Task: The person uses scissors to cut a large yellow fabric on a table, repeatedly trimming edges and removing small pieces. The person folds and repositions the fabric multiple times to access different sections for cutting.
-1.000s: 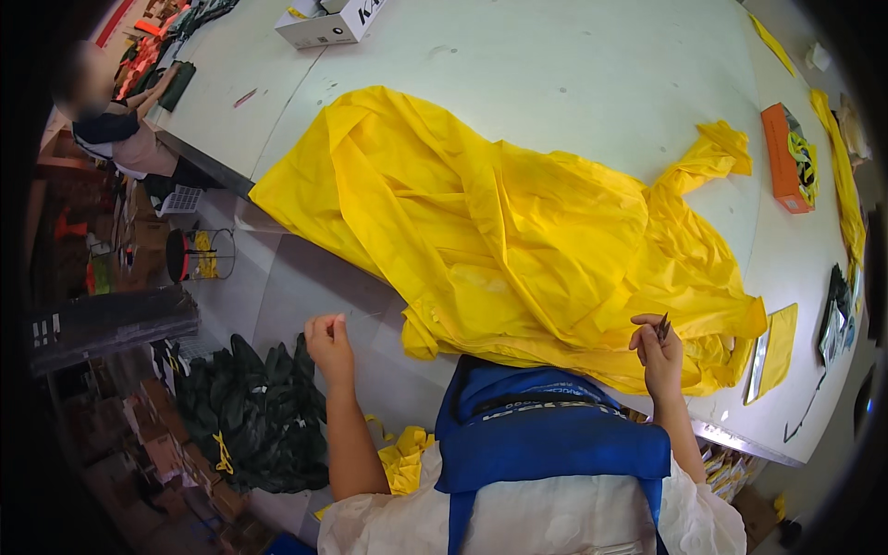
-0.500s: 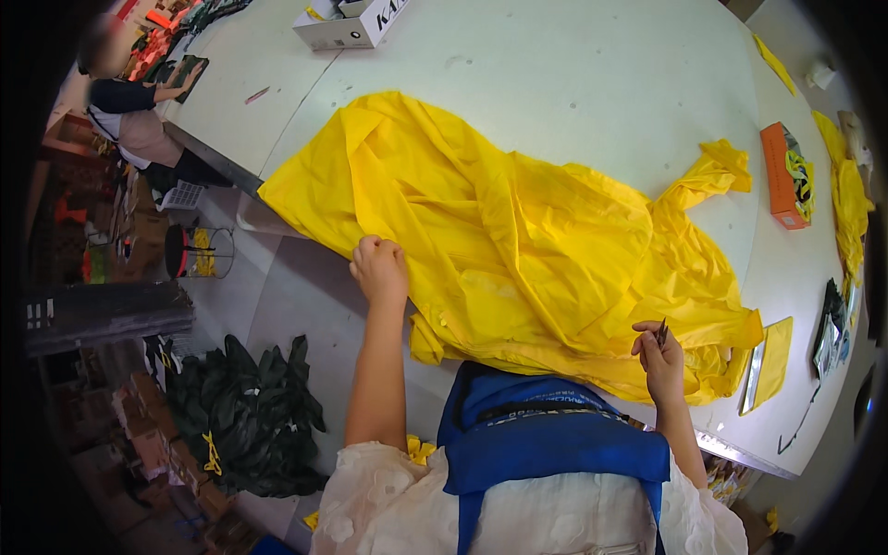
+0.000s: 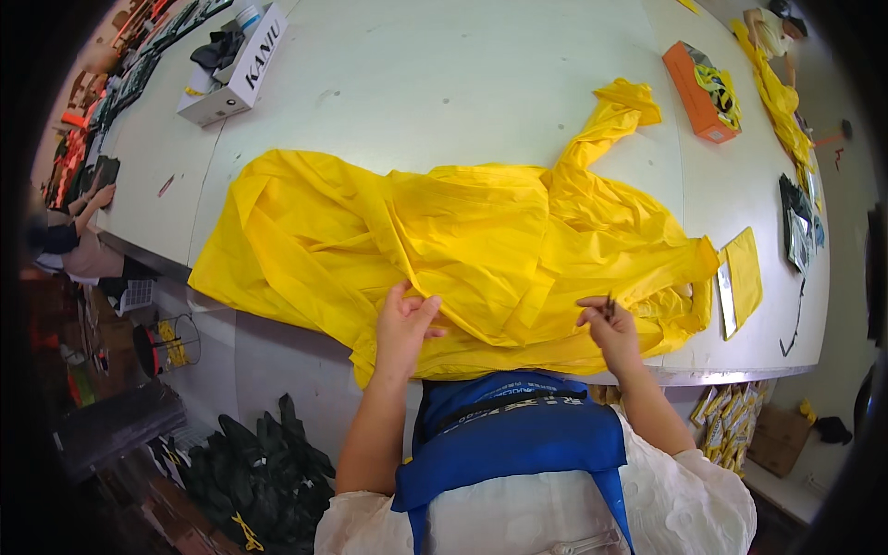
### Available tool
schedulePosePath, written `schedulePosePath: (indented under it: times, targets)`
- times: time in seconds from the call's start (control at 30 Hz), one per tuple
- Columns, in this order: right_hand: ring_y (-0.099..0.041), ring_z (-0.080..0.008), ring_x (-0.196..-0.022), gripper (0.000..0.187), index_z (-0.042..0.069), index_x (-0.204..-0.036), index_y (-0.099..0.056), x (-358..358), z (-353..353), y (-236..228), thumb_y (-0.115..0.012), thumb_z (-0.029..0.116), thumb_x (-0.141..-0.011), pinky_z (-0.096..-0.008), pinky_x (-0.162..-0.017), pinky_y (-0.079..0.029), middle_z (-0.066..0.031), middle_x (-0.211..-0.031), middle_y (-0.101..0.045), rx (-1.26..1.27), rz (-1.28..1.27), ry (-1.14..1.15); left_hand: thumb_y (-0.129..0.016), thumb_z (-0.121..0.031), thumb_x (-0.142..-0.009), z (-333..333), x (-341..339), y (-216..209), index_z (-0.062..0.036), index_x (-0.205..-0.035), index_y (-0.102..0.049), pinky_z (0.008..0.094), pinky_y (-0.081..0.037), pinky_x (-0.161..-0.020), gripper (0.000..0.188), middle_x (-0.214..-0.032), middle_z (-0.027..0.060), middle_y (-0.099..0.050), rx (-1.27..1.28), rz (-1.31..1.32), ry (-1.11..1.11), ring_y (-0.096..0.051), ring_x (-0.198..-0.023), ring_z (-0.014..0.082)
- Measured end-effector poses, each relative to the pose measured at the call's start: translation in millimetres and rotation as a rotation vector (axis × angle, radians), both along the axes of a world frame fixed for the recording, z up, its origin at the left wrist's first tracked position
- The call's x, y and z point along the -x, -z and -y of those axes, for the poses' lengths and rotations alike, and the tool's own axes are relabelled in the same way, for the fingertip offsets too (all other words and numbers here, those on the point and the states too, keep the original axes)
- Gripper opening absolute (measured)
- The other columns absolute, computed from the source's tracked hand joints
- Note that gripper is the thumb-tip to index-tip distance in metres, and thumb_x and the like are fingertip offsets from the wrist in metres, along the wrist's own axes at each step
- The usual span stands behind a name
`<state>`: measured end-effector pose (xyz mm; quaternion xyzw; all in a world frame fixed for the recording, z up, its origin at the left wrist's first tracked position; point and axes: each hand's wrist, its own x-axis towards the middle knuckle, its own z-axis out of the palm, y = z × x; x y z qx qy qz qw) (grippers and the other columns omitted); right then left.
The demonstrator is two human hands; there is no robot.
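Yellow garment of thin, creased fabric (image 3: 481, 222): lies across the near side of the broad pale table (image 3: 444, 116), one twisted sleeve (image 3: 592, 139) pointing away from you. Your left grip (image 3: 403, 326) is over its near part, fingers bent; cannot tell whether cloth is pinched. Your right grip (image 3: 613, 335) is closed on a small dark pointed tool (image 3: 610, 306). Just right of the garment: flat yellow rectangular packet (image 3: 745, 276) with a pale edge strip. Farther out: open orange cardboard box (image 3: 690, 91), far right; open white cardboard box (image 3: 245, 85), far left.
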<state>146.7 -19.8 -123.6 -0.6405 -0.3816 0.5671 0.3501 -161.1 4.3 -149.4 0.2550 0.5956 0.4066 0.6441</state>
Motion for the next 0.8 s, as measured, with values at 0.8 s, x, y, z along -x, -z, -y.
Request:
schedulePosePath:
  times: [0.8]
  targets:
    - [-0.054, -0.0203, -0.069, 0.047, 0.006, -0.106, -0.049, 20, -51, -74, -0.076, 0.024, -0.072, -0.0333, -0.060, -0.044, -0.0058, -0.080, -0.054, -0.804, 0.473, -0.383, -0.050, -0.006, -0.093, 8, -61, -48, -0.0046, -0.137, -0.033, 0.0444, -0.039, -0.102, 0.047, -0.137, 0.0114, -0.044, -0.062, 0.670, -0.077, -0.045, -0.124, 0.0291]
